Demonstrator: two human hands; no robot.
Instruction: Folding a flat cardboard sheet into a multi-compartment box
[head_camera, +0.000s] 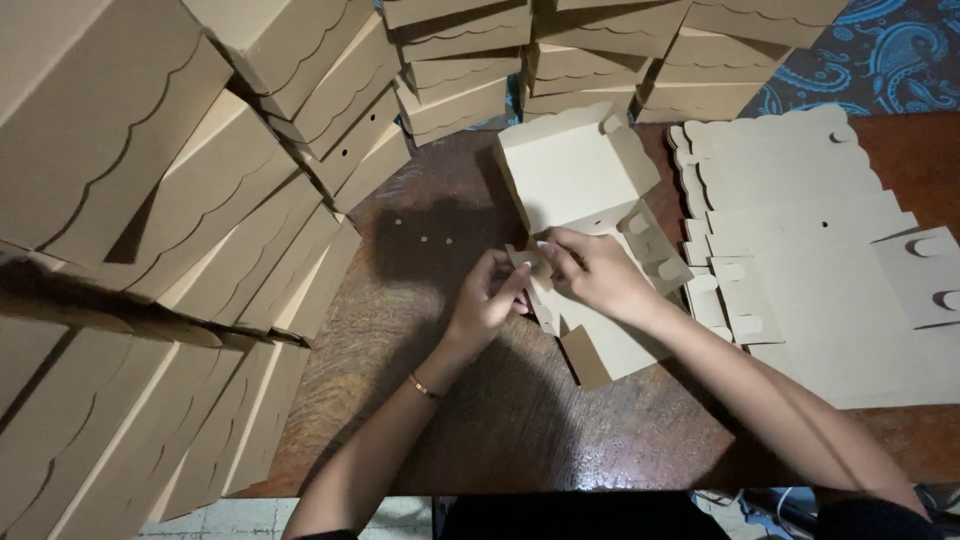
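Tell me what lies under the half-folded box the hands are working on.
The half-folded box rests on the dark wooden table. Both the left hand and right hand cover its near flaps; anything beneath the cardboard is hidden.

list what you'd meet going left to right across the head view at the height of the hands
leaning stacks of folded cardboard boxes → bare wooden table → left hand → right hand, both on the half-folded box → pile of flat box blanks

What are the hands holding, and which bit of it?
Both hands, left hand and right hand, pinch a small flap at the left edge of a half-folded cardboard box lying on the wooden table.
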